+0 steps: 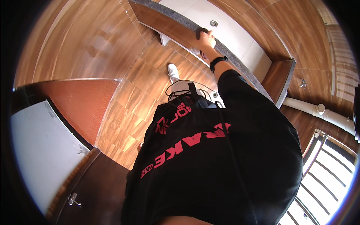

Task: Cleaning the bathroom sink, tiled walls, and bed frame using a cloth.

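My right hand reaches forward over the grey granite rim of a long tiled trough. Its fingers are closed on a dark pad or cloth, which lies against the rim; its exact kind is unclear. Below the rim, the glossy brown front wall carries a faint reflection. Inside the trough, the white tiled floor has a round metal drain. Of my left hand, at most a sliver of skin shows beside my black shirt; the rest is hidden behind my body.
Wood-look tiles cover the floor, where my white shoe stands. A tap and white pipe are at the right, above a barred window. On the left are a dark door with a handle and a reddish floor.
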{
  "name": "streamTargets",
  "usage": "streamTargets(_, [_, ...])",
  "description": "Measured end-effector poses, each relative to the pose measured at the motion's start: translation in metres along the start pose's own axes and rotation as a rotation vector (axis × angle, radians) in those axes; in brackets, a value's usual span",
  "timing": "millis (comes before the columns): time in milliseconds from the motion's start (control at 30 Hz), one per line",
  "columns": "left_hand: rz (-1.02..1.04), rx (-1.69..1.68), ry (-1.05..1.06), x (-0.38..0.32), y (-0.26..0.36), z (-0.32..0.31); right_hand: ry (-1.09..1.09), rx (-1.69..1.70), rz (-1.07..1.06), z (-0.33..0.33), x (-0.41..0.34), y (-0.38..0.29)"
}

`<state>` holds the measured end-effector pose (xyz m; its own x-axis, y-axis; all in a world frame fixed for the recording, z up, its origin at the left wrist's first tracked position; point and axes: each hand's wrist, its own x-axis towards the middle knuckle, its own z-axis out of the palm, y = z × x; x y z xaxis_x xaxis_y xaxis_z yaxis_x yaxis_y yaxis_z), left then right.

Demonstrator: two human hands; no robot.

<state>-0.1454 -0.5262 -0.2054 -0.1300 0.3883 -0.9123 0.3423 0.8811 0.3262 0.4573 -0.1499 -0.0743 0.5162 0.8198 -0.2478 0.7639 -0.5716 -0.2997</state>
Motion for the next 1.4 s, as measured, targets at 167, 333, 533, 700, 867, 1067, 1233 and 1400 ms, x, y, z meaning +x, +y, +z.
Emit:
streamTargets(167, [0.069, -0.024, 0.083, 0.022, 0.091, -0.024, -0.013, -0.001, -0.151, 0.001, 0.052, -0.081])
streamTargets(333, [0.148, -0.081, 0.176, 0.027, 0.186, -0.040, -0.063, 0.004, -0.272, 0.005, 0.103, -0.164])
streamTargets(533, [0.171, -0.126, 0.226, 0.018, 0.230, -0.037, -0.056, 0.012, -0.413, 0.012, 0.158, -0.231])
streamTargets(700, [0.170, -0.114, 0.186, 0.014, 0.186, -0.019, -0.039, 0.003, -0.520, 0.017, 0.190, -0.272])
streamTargets(867, [0.180, -0.149, 0.184, 0.006, 0.160, -0.011, -0.054, 0.002, -0.574, 0.013, 0.218, -0.311])
streamTargets(1067, [0.027, -0.278, 0.280, -0.008, 0.197, -0.019, -0.096, 0.016, -0.530, 0.014, 0.252, -0.339])
streamTargets(1233, [0.142, -0.326, 0.234, -0.012, 0.190, -0.043, 0.208, 0.309, -0.406, 0.027, 0.259, -0.341])
streamTargets(1400, [0.157, 0.191, 0.251, 0.005, 0.152, -0.086, 0.073, -0.113, -0.637, 0.034, 0.223, -0.332])
